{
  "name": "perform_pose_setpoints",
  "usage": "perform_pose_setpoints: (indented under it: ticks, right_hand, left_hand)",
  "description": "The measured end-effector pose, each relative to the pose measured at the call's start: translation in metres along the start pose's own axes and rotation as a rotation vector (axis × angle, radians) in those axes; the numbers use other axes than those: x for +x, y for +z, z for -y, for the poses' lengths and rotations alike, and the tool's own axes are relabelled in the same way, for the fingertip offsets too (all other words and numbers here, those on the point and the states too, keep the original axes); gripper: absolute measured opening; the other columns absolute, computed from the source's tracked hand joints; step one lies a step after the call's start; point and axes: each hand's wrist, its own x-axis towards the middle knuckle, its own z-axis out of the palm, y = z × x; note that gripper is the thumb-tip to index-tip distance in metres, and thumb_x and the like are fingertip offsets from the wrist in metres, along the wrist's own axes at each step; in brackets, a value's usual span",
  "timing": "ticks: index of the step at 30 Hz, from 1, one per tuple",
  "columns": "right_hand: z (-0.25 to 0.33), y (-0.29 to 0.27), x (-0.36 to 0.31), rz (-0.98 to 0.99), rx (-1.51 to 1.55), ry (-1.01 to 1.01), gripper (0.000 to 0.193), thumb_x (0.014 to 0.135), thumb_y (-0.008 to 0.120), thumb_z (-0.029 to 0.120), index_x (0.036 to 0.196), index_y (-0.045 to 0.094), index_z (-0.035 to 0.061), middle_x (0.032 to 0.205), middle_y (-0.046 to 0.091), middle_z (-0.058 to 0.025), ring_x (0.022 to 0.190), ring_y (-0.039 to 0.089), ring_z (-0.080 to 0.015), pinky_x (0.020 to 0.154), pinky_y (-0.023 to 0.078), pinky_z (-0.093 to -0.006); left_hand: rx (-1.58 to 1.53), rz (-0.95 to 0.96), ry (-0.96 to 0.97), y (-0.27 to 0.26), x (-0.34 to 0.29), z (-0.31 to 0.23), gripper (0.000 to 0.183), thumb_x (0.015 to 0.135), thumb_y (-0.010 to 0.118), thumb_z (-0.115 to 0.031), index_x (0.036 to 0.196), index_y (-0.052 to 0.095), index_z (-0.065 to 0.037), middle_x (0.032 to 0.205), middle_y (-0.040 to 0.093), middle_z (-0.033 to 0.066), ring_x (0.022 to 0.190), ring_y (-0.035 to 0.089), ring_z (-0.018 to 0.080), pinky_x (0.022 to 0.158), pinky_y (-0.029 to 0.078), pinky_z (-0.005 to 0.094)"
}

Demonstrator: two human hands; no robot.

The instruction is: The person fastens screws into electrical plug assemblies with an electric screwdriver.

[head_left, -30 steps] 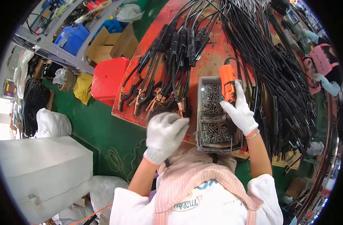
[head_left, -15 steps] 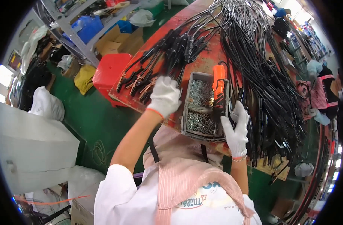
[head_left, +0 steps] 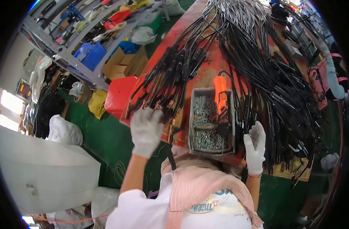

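Observation:
My left hand [head_left: 147, 133], in a white glove, is over the table's near left edge with its fingers apart. Just beyond its fingertips lie the copper-coloured clamp ends [head_left: 168, 105] of several black cables. My right hand [head_left: 255, 147], also gloved, is open and lightly curled, right of a grey bin [head_left: 191, 126]; nothing shows in it. Near its fingertips lies a black cable handle [head_left: 248, 108]. The bin holds small metal screws [head_left: 208, 138] in two sections. An orange and black electric screwdriver [head_left: 221, 97] rests along the bin's right side.
A large bundle of black cables [head_left: 254, 61] spreads over the red table [head_left: 199, 78], with many handles at the right. A red stool [head_left: 119, 93] stands by the left edge. Shelving [head_left: 102, 61] with boxes stands farther left. At the far right another person's arm [head_left: 335, 80] shows.
My left hand has moved left and nearer to me, from a half-closed shape to spread fingers. My right hand has drawn back from a black handle. The view has shifted.

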Motion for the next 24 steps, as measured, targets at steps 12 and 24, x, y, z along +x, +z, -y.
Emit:
perform_pose_setpoints:
  ticks: [12,24]
  right_hand:
    - [0.088,0.177,0.159,0.713,-0.588,-0.275,0.058,0.092,0.058,0.045,0.137,0.045,0.0115,0.121,0.054,-0.0192,0.113,0.057,-0.0386,0.094,0.046,-0.046]
    - [0.042,0.277,0.271,0.761,-0.233,0.294,0.055,0.083,0.067,0.039,0.122,0.055,0.0019,0.092,0.068,-0.0101,0.08,0.067,-0.024,0.076,0.051,-0.0345]
  left_hand:
    - [-0.123,0.135,0.334,0.066,-0.003,-0.014,0.02,0.074,0.068,-0.025,0.078,0.066,-0.005,0.095,0.058,0.0109,0.104,0.053,0.0307,0.095,0.044,0.0454]
    - [-0.556,-0.106,0.027,0.007,0.03,-0.018,0.026,0.065,0.084,-0.024,0.074,0.061,-0.015,0.091,0.057,0.0009,0.099,0.054,0.0274,0.087,0.041,0.0459]
